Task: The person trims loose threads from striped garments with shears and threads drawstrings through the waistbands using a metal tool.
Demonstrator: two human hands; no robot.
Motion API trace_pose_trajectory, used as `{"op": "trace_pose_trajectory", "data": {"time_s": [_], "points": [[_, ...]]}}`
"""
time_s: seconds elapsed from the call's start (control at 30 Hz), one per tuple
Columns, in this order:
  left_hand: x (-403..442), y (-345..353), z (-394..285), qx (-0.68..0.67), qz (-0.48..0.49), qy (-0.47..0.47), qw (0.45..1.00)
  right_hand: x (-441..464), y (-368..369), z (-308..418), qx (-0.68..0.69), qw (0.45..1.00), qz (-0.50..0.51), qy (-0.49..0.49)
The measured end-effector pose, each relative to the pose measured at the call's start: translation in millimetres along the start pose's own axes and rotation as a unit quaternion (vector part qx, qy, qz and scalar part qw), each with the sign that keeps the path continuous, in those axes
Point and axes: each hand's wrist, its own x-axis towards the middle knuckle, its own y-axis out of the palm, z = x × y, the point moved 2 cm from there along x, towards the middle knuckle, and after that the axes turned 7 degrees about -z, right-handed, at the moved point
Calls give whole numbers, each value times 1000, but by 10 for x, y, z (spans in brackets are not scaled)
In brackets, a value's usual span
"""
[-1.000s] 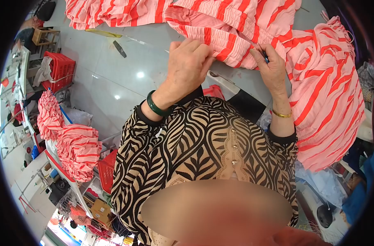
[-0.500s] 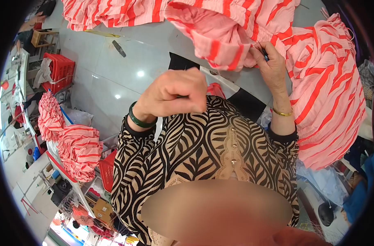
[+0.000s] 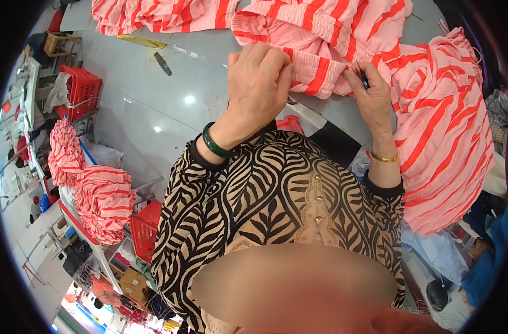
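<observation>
A pink garment with red stripes and a gathered waistband (image 3: 322,75) lies across the top of the view, its opening facing me. My left hand (image 3: 258,83), above a green bangle, is closed at the left part of this waistband; its fingertips are partly hidden. At the right end of the band, my right hand (image 3: 371,92) is closed round small dark snips (image 3: 364,80), its thumb and finger against the cloth edge. More of the striped cloth (image 3: 443,139) hangs in a large bundle to the right of my right hand.
Another striped piece (image 3: 165,15) lies at the upper left of the grey table (image 3: 148,83), near a dark flat tool (image 3: 162,64). Farther left are a red basket (image 3: 86,89) and a striped bundle (image 3: 103,200). A red crate (image 3: 146,229) stands by my left side.
My left hand drew back toward my chest, away from the garment, and has since returned up to the waistband. My right hand has stayed at the band's right end with the snips.
</observation>
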Motion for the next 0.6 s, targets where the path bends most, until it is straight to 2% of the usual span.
{"op": "trace_pose_trajectory", "data": {"time_s": [0.03,0.1,0.13,0.2,0.3,0.4,0.53,0.6], "points": [[12,38,27,7,19,0,1000,2,-32,31,13,1000,-16,-12],[-8,37,138,-156,57,-105,981,-24,-103,96,39,998,-45,-34],[-40,36,179,-235,77,-159,956,-40,-148,151,59,996,-72,-12],[-44,5,190,-319,81,-210,921,-41,-251,351,100,987,-123,29],[-26,-27,208,-377,101,-254,885,-189,-383,832,65,996,-62,29],[-63,22,243,-418,120,-271,859,-309,-222,1108,112,982,132,78],[-99,40,192,-495,115,-312,803,-322,34,954,41,990,134,33],[-114,37,158,-466,136,-301,821,-308,49,978,17,993,117,20]]}}
